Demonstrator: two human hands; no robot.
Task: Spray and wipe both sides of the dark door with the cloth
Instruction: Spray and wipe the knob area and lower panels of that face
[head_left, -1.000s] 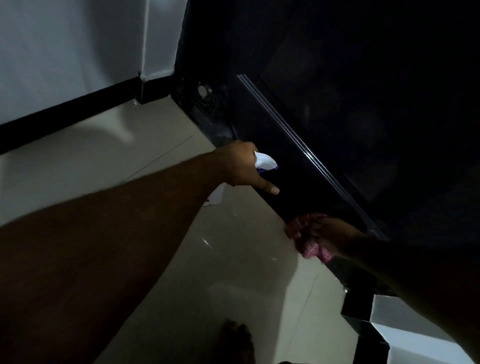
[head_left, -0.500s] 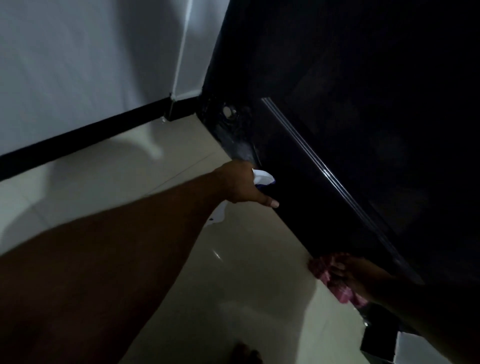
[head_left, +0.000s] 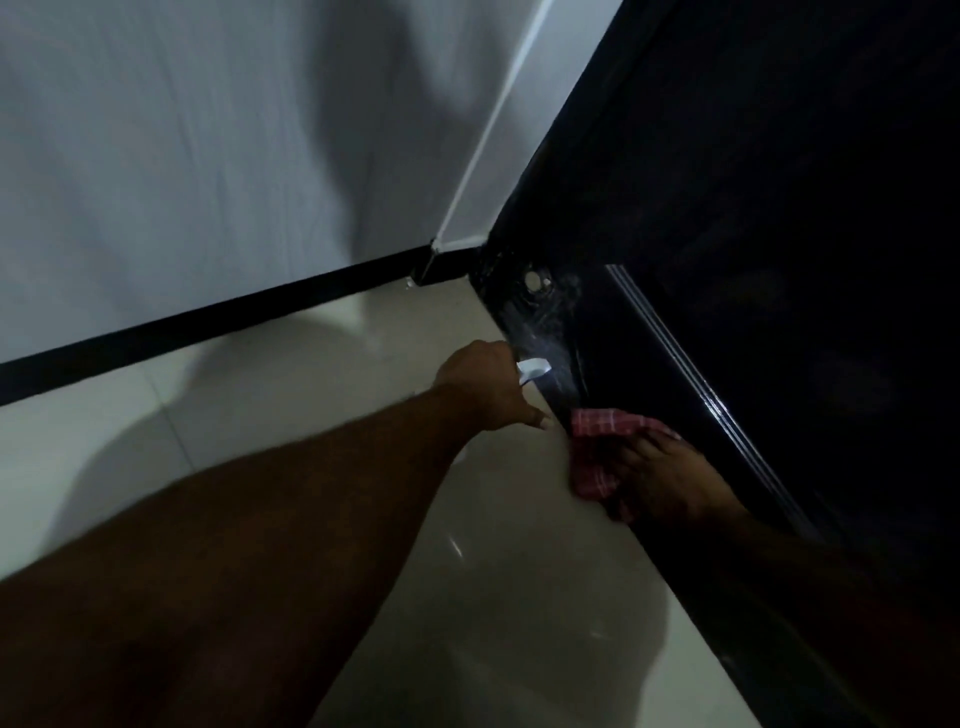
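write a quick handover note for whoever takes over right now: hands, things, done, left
Left grip: holds the spray bottle close to the dark door, low near its corner.
Right grip: presses the red checked cloth on the door's bottom edge, just above the floor.
Done: wiping of this face's lowest strip is under way; smears show near the corner.
Left: the other side. It is too dark to tell how much of this face is clean.

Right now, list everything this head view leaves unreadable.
Head view:
- Spray bottle: the left hand hides all but a white tip.
- Cloth: the right hand covers part; its grip is lost in dimness.
- Dark door: top and right cut by the frame edges; too dark to show wet patches.
- Wall: motion-blurred.
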